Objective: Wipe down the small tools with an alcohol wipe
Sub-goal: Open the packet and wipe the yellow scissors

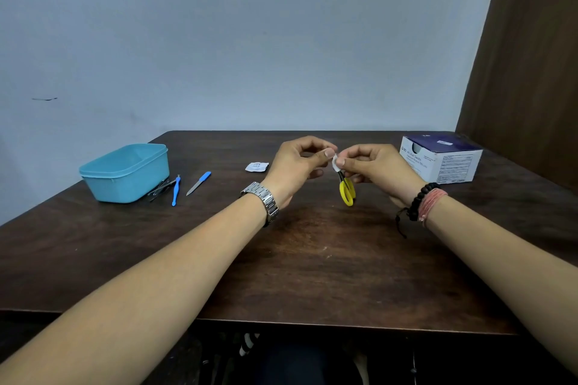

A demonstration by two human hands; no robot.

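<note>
From the head camera, we see both hands raised above the desk (pixel 312 259): our left hand (pixel 300 162) pinches the white alcohol wipe (pixel 335 162), and our right hand (pixel 375 167) grips the yellow-handled scissors (pixel 347 189), handles hanging down, the wipe touching their upper end. Left of us, two blue-handled tools (pixel 176 192) lie beside a teal tub (pixel 125 172); the swab box (pixel 444 159) sits at right.

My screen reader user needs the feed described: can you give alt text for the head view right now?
Both hands meet above a dark wooden table: the right hand holds yellow-handled scissors while the left hand pinches a white wipe at the blades. At left, a teal tub with blue-handled tools beside it; a torn packet lies mid-table and a swab box at right.
</note>
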